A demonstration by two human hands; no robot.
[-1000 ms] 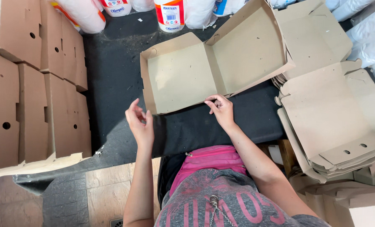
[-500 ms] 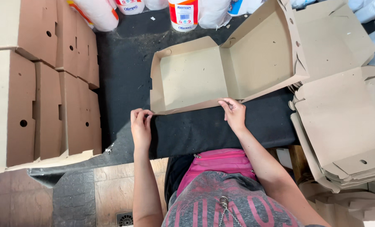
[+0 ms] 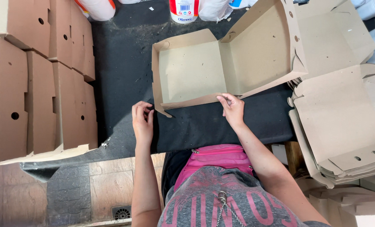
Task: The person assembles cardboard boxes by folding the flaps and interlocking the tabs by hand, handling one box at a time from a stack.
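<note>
While my right hand (image 3: 232, 108) pinches the near wall of the open cardboard box (image 3: 221, 67), which holds nothing, my left hand (image 3: 142, 122) rests slack just off its near-left corner. Black cloth (image 3: 124, 71) covers the table; folded boxes (image 3: 40, 80) stack left, flat blanks (image 3: 343, 122) right, brown floor tiles (image 3: 107, 185) near.
</note>
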